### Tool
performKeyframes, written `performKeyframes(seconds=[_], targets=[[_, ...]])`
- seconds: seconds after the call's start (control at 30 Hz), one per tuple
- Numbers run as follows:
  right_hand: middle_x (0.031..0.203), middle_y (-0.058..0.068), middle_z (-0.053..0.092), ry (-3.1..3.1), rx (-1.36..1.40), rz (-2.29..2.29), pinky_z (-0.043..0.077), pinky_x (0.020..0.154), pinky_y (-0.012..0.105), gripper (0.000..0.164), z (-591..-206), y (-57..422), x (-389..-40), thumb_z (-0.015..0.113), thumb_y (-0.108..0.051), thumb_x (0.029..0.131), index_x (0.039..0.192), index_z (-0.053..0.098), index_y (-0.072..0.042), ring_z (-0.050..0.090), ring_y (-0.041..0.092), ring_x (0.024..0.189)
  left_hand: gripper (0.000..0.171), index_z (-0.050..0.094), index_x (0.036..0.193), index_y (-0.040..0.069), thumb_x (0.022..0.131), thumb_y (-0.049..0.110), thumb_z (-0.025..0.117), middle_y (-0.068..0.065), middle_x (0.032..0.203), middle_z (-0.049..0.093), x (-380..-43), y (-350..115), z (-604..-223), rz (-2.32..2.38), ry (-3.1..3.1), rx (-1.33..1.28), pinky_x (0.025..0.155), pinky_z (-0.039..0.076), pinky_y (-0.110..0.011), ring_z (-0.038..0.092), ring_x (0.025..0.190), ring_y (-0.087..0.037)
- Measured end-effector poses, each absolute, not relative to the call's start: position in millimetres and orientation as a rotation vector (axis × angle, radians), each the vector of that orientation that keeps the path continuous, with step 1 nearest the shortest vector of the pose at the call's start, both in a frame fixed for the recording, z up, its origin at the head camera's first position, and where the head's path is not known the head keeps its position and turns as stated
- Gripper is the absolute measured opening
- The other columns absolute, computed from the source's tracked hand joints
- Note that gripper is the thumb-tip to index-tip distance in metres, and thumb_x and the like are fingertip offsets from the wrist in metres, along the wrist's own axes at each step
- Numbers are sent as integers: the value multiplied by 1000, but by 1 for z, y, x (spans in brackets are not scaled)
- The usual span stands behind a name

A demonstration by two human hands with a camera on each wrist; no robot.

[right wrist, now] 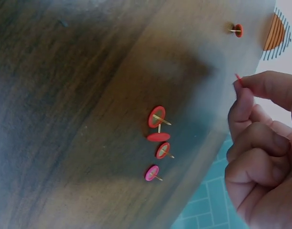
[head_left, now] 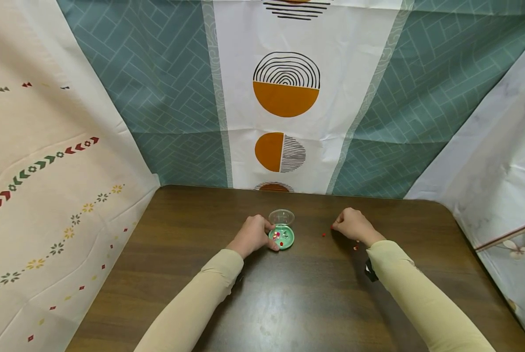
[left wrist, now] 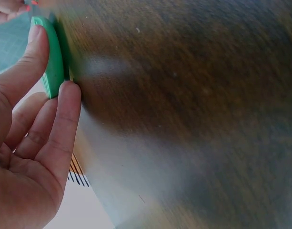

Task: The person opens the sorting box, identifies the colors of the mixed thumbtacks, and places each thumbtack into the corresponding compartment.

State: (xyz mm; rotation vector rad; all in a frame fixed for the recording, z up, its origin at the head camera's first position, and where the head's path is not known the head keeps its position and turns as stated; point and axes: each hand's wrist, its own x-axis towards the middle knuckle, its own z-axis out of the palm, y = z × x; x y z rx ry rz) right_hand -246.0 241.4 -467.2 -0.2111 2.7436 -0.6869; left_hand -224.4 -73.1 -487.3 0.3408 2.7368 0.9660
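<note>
In the head view, my left hand (head_left: 251, 237) grips the left side of a small round green case (head_left: 292, 239). Its transparent lid (head_left: 281, 215) is flipped back on the far side, and several red, pink and pale pieces lie inside. From the left wrist, the thumb is on one side of the green wall (left wrist: 54, 62) with fingertips opposite. My right hand (head_left: 354, 225), to the right of the case, pinches a red thumbtack (right wrist: 238, 77) between thumb and index finger. The other right fingers are curled inward.
Several red thumbtacks (right wrist: 156, 117) and a pink thumbtack (right wrist: 151, 172) lie on the brown wooden table (head_left: 306, 298) near my right hand. A lone red thumbtack (right wrist: 238, 31) lies apart, between case and hand. Patterned cloths (head_left: 174, 88) hang behind the table.
</note>
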Motion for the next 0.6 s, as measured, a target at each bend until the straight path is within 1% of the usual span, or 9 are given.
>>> performKeyframes(seconds=[0.1,0.2,0.23,0.3,0.43,0.5,0.53,0.6], targets=[[89,5,64,2745,-282,-793,36,42,29,22,-465,241,-246,55,-23,92,85,70,-10,37,14,45,63,71,106,14,50,37,89,6,102,66,-225,-72,-488,962,2741,340,81,43,-24,55,98,-10],[90,2,64,2740,-358,-876,33,48,30,24,-462,238,-247,54,-23,94,82,69,-9,34,14,50,63,71,106,13,50,37,88,5,102,66,-226,-73,-488,960,2744,347,80,43,-23,55,97,-10],[95,-1,65,2735,-385,-899,33,51,30,23,-462,237,-248,54,-24,94,83,69,-9,35,14,54,63,71,106,13,50,37,88,4,102,66,-226,-73,-487,958,2746,351,80,44,-23,55,97,-10],[100,-2,65,2726,-435,-944,35,57,31,23,-460,232,-249,54,-24,94,86,69,-9,42,14,63,63,71,106,14,50,37,89,4,101,66,-226,-73,-487,954,2750,358,78,44,-23,55,95,-10],[99,-6,65,2711,-493,-1023,35,59,30,23,-458,222,-250,56,-25,94,86,69,-8,46,15,72,63,71,106,15,50,38,89,6,100,66,-226,-73,-487,945,2758,365,77,44,-22,55,93,-9],[98,-7,65,2709,-512,-1054,35,58,29,23,-456,217,-249,56,-24,94,85,69,-7,47,15,72,64,71,106,15,49,38,89,6,100,66,-226,-73,-488,938,2761,366,78,43,-22,55,94,-9],[97,-8,65,2705,-514,-1069,34,56,29,23,-455,214,-248,57,-25,93,85,68,-7,45,16,70,64,71,106,15,50,38,89,6,100,66,-226,-73,-488,935,2762,364,78,43,-22,55,94,-10],[97,-5,65,2691,-520,-1101,34,56,29,21,-452,209,-246,57,-24,93,85,68,-9,46,16,71,64,71,106,15,50,38,89,6,100,66,-226,-73,-487,931,2761,358,79,43,-22,55,95,-10]])
